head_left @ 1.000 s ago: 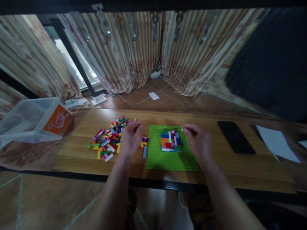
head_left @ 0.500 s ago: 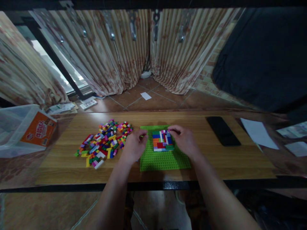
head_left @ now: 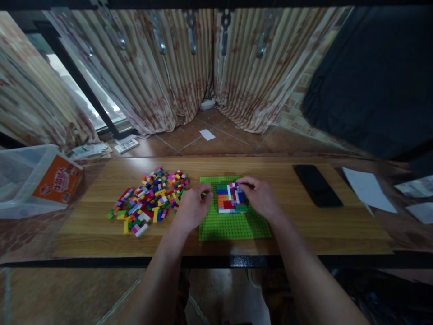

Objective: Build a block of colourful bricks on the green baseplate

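Note:
A green studded baseplate (head_left: 233, 228) lies on the table in front of me. On its upper middle sits a roughly square patchwork of toy bricks (head_left: 230, 201) in blue, orange, red, white, purple and green. My right hand (head_left: 260, 197) reaches in from the right. Its thumb and forefinger pinch a small purple brick (head_left: 237, 184) at the patchwork's far right corner. Over the baseplate's left edge hovers my left hand (head_left: 194, 208), apart from the patchwork. Its fingers are curled with the thumb close to the forefinger; whether something tiny is between them is hidden.
A heap of loose, many-coloured bricks (head_left: 145, 201) spreads over the left of the wooden table (head_left: 304, 232). A black phone (head_left: 317, 185) lies to the right, beside white paper (head_left: 368, 189). Beyond the left end stands a clear plastic box (head_left: 23, 180) with an orange label.
The whole view has shifted slightly. My left hand stays curled over the baseplate's left edge, and my right fingertips remain at the patchwork's far right corner.

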### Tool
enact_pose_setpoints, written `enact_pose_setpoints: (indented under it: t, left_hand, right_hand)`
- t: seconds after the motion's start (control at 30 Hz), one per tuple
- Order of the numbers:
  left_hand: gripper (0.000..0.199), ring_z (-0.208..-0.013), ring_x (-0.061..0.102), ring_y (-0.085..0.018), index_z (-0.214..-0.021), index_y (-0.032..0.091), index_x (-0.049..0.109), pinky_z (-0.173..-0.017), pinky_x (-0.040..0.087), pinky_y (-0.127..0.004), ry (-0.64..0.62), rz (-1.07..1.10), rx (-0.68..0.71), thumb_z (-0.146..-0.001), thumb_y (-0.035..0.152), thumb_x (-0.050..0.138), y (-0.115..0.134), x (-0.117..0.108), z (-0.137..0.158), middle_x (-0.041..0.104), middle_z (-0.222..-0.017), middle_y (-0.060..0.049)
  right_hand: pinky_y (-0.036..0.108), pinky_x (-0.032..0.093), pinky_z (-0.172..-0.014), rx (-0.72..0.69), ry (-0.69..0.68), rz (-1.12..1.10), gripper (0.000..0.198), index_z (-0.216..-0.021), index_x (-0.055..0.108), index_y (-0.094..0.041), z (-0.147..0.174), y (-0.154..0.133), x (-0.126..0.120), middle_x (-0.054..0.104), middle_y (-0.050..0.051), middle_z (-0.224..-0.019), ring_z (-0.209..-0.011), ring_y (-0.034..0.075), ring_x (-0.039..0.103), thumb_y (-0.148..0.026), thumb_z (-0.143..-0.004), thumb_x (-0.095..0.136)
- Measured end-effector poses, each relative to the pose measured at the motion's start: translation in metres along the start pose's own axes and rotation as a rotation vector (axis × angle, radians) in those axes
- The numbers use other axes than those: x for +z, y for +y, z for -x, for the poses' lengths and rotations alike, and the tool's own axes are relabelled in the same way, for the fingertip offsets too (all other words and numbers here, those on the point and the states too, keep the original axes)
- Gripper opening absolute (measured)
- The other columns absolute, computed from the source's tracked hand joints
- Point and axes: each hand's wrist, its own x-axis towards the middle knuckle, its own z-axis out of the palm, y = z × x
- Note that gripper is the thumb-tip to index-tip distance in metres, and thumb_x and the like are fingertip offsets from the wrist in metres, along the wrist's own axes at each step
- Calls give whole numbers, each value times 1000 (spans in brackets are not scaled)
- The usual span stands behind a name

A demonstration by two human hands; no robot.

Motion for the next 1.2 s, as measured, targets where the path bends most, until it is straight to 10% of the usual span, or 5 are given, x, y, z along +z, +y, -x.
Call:
enact_pose_setpoints:
  t: [1.2]
  left_hand:
    - [20,-69,65,-16,-94,16,71,-61,48,-24,71,85,-5,-86,20,52,-11,-15,-1,71,-80,-5]
  right_hand:
    - [42,52,-91,25,-65,-24,23,-100,76,-24,0,5,-3,77,6,-102,-94,23,70,-33,-84,63]
